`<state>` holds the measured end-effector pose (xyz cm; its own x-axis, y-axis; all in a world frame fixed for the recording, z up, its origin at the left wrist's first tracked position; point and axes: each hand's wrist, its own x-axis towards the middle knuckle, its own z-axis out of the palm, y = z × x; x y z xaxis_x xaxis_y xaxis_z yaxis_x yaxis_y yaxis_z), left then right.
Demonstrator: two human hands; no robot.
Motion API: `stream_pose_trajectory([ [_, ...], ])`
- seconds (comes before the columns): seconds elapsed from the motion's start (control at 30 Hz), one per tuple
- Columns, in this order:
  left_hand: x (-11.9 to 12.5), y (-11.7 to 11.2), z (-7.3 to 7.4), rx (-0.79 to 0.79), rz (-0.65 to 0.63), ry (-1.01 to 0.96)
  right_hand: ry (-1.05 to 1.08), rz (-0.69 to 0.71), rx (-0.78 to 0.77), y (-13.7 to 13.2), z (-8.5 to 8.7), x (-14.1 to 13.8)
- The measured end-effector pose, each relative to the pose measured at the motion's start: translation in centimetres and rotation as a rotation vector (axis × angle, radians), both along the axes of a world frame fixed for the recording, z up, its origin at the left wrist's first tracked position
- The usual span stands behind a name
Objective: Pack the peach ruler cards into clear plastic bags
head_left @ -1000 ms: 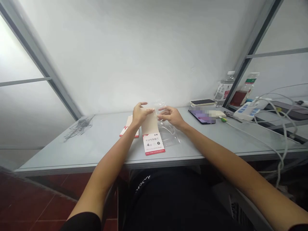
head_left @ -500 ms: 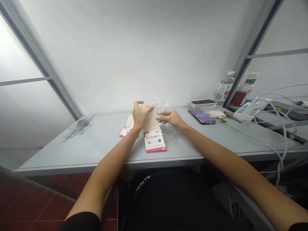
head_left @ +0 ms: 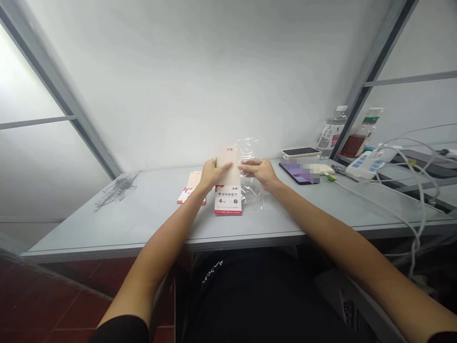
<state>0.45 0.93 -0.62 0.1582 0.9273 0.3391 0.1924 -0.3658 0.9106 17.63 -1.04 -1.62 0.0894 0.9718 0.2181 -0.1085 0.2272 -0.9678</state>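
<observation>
My left hand [head_left: 211, 173] pinches a tall beige card [head_left: 229, 183] with a white and red printed label at its lower end, holding it upright above the grey table [head_left: 143, 214]. My right hand [head_left: 260, 171] grips a clear plastic sleeve [head_left: 252, 193] right beside the card's right edge, its fingers closed on the film. The sleeve's top sticks up behind the card. More cards of the same kind [head_left: 190, 189] lie flat on the table just left of my left hand.
A heap of clear sleeves [head_left: 116, 188] lies at the table's far left. To the right are a dark tablet [head_left: 299, 172], a phone [head_left: 301, 152], two bottles [head_left: 330, 133], a power strip [head_left: 364, 164] and white cables [head_left: 410, 200] trailing over the edge.
The card has been raised from lying on the table to upright and pulled back a little. Both hands rose with it, and the sleeve lifted with my right hand.
</observation>
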Motion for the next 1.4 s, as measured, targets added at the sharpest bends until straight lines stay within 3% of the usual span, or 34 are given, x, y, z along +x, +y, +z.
stream_pose_trajectory([
  [0.23, 0.2, -0.1, -0.2, 0.212, 0.143, 0.03, -0.017, 0.097, -0.069, -0.2, 0.3, -0.1],
  [0.6, -0.2, -0.4, 0.4, 0.272, 0.306, 0.156, -0.008, 0.157, -0.118, -0.3, 0.3, 0.0],
  [0.8, -0.4, -0.6, 0.9, 0.304, 0.328, 0.152, -0.077, 0.193, -0.168, -0.4, 0.5, 0.4],
  [1.0, -0.9, -0.3, 1.2, 0.367, 0.345, 0.181, -0.118, 0.378, -0.269, -0.2, 0.3, 0.7],
  [1.4, -1.2, -0.1, 1.4, 0.429, 0.368, 0.215, -0.131, 0.42, -0.311, 0.4, -0.4, 1.0],
])
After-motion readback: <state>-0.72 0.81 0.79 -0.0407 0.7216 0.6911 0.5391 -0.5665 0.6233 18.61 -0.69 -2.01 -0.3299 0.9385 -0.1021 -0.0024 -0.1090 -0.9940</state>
